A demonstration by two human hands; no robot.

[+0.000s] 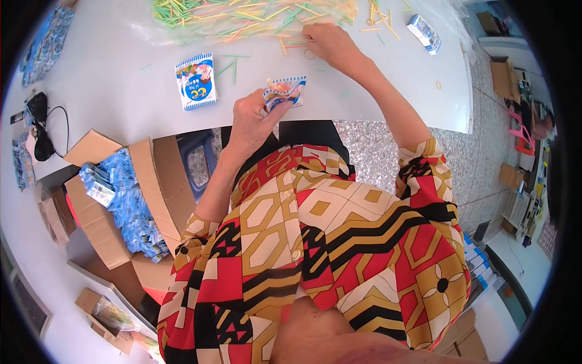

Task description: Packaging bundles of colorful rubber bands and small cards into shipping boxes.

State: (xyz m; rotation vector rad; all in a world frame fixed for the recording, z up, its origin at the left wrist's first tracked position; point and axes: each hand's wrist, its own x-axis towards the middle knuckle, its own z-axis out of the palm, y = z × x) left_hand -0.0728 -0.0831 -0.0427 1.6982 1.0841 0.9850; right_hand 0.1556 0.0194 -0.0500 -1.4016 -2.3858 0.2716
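My left hand [251, 121] pinches a small blue-and-white packet [292, 91] near the table's front edge. The packet's top gapes, and something pinkish shows at its mouth. Farther off, my right hand [333, 47] has its fingers curled at the near edge of a heap of thin coloured sticks [254, 15], green, yellow and pink, lying on clear plastic. Whatever those fingertips pinch is hidden. Left of my left hand lies a flat, full-looking packet [196, 82] of the same kind, with a few loose green sticks [227, 68] beside it.
On the white table [145, 91], another packet [424, 34] lies at the far right, near small rubber bands [438, 85]. A black cabled object [42, 127] sits at the left edge. Below left, an open cardboard box [163, 188] holds many blue packets [124, 194].
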